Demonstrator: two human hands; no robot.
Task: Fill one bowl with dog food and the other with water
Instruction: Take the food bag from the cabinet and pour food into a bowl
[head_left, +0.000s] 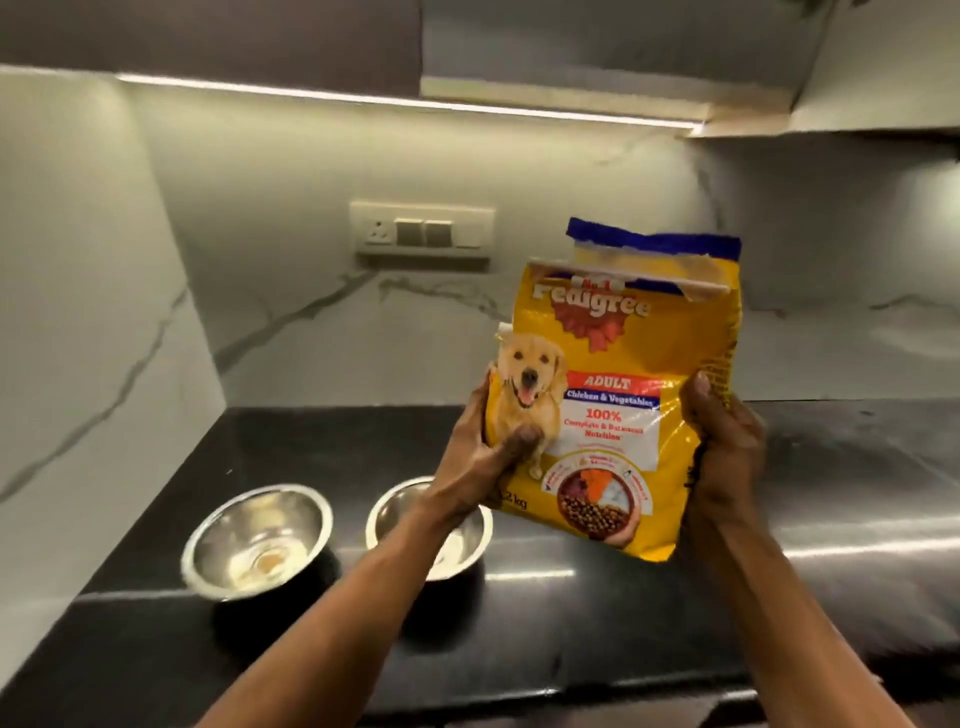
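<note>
The polished black stone countertop (779, 467) carries both bowls; the yellow plastic dog-food bag (618, 395), its top torn open, is held upright above the counter, right of the bowls; the left hand (480, 457) grips its lower left edge, the right hand (727, 447) clasps its right side; the two round stainless-steel bowls (257, 540) (457, 540) stand side by side, apparently empty; recommended: centre the opening over one bowl, then tilt slowly to limit spillage
</note>
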